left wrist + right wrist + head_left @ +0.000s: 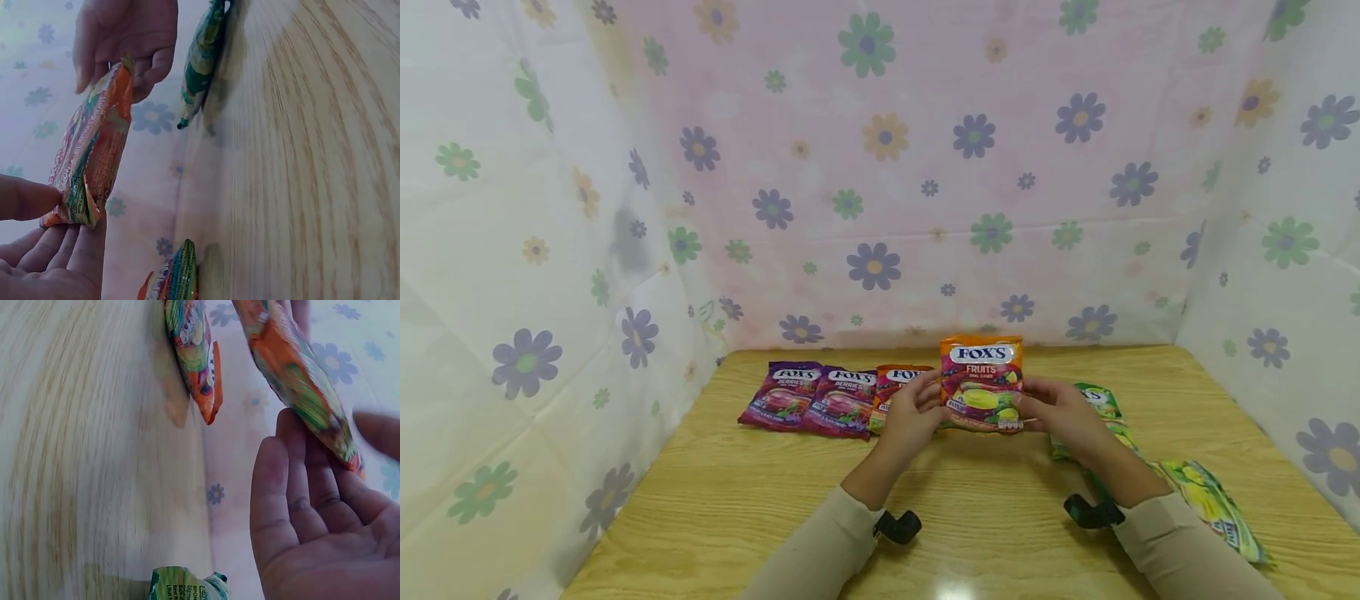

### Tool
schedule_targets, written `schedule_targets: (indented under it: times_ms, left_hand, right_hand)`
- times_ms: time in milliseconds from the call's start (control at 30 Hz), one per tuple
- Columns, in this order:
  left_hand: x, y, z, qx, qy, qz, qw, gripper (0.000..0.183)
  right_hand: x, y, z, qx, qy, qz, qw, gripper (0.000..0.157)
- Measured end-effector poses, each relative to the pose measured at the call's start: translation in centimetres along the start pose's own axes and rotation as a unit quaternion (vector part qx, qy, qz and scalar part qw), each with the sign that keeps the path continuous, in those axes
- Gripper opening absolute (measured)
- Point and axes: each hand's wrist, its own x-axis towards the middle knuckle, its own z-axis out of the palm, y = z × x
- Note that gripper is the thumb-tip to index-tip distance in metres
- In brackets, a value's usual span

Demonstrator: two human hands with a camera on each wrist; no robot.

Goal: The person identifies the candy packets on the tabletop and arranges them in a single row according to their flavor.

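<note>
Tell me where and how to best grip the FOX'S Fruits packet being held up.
The packet is probably best taken by its left and right edges, from both sides, pinching front to back: it is upright, its broad printed front faces the head camera, and it looks slim edge-on.

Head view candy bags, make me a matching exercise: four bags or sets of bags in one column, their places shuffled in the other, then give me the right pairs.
Things:
1. purple Berries bags
2. full-logo Fruits bag
3. cut-off-logo Fruits bag
4. near yellow-green bag

Places:
A. Beside the right sleeve
B. On the table, partly behind the left grip
C. Leftmost of the bags
D. Held up between the left grip and the right grip

Right pairs: 1-C, 2-D, 3-B, 4-A.
</note>
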Motion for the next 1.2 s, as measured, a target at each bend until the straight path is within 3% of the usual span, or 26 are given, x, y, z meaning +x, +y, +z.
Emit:
schedule_targets:
  times_ms: [167,500,667,867,1200]
  left_hand:
    - [0.3,-0.7,0.0,-0.002,-0.006,0.013,0.9999,0.058]
    - [0.5,-1.6,0.3,0.007,0.000,0.030,0.9995,0.058]
    - [0.7,-1.7,0.1,0.003,-0.022,0.004,0.9997,0.071]
    - [1.2,-2.3,-0.5,-0.051,-0.053,-0.021,0.9971,0.080]
    - [1.6,-3.2,-0.7,-0.087,-0.059,-0.038,0.9937,0.081]
  right_hand:
    - [0.0,0.2,0.1,-0.041,0.008,-0.005,0.999,0.076]
    - [0.4,0.6,0.9,-0.004,0.055,0.033,0.998,0.061]
    - [0.6,0.7,1.2,0.012,0.065,0.034,0.997,0.058]
    - [0.9,0.9,1.5,0.025,0.072,0.035,0.996,0.057]
    - [0.9,1.7,1.5,0.000,0.054,0.041,0.998,0.062]
